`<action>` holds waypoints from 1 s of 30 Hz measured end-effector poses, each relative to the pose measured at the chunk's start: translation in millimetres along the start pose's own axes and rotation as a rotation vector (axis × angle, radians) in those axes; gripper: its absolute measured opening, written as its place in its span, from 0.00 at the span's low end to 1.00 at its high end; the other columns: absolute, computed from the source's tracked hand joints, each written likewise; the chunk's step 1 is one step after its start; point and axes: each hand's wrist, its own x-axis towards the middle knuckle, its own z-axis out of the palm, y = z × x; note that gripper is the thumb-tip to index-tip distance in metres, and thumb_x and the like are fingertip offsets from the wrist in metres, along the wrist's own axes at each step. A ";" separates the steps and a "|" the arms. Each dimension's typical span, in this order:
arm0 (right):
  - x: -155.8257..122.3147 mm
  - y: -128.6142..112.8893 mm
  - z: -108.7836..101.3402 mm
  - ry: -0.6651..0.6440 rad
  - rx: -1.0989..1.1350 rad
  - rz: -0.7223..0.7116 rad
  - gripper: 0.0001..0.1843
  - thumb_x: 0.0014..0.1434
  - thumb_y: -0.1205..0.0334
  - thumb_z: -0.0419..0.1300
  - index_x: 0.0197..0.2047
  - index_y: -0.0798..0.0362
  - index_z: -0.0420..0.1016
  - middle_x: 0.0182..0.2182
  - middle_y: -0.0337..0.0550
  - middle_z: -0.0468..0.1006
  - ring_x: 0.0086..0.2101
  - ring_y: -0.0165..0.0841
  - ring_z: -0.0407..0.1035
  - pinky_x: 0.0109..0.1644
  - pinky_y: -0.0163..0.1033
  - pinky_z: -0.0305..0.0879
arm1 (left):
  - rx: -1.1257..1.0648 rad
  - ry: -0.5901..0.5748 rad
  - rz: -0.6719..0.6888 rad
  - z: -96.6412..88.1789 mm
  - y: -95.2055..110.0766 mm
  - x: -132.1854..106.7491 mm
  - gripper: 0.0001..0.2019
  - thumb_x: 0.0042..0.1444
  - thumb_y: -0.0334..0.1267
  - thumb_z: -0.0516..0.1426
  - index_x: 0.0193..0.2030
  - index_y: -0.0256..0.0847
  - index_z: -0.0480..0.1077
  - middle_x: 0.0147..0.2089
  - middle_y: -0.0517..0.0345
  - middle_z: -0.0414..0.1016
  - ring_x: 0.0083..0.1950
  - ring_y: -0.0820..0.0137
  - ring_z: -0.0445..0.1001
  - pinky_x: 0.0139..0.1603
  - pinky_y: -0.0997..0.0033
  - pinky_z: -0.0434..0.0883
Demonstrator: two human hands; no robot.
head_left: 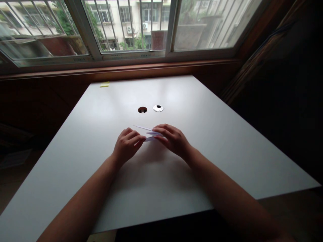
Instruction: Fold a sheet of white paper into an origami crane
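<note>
A small folded piece of white paper (pixel 148 133) lies on the white table (pixel 176 174), with a pointed flap sticking out toward the window. My left hand (pixel 127 144) has its fingers curled and pinches the paper's left side. My right hand (pixel 171 138) rests over the paper's right side with bent fingers pressing on it. Much of the paper is hidden under both hands.
A round cable hole (pixel 142 110) is cut in the table beyond the hands, and its white cap (pixel 158 108) lies beside it. A small yellow slip (pixel 104 84) sits at the far left corner. Barred windows run along the back; dark wood stands at the right.
</note>
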 end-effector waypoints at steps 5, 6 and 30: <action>-6.7 9.0 0.3 0.021 0.045 0.144 0.26 0.64 0.58 0.60 0.63 0.48 0.60 0.46 0.46 0.79 0.43 0.37 0.76 0.47 0.43 0.73 | -0.066 0.111 -0.104 1.1 -2.0 -1.0 0.06 0.59 0.34 0.62 0.42 0.47 0.78 0.34 0.58 0.77 0.38 0.67 0.67 0.41 0.65 0.68; -7.6 10.7 0.2 0.035 0.044 0.164 0.25 0.64 0.57 0.61 0.62 0.48 0.62 0.45 0.46 0.80 0.43 0.37 0.76 0.47 0.43 0.72 | -0.064 0.138 -0.127 0.9 -2.5 -1.2 0.06 0.58 0.33 0.62 0.42 0.47 0.78 0.33 0.58 0.77 0.38 0.67 0.67 0.42 0.65 0.68; -4.1 7.6 7.0 -0.010 0.136 0.084 0.07 0.65 0.60 0.60 0.45 0.51 0.76 0.37 0.45 0.81 0.36 0.34 0.74 0.42 0.39 0.69 | -0.064 0.093 -0.039 -1.1 7.6 3.9 0.13 0.59 0.34 0.61 0.50 0.46 0.68 0.57 0.50 0.69 0.60 0.61 0.69 0.59 0.53 0.72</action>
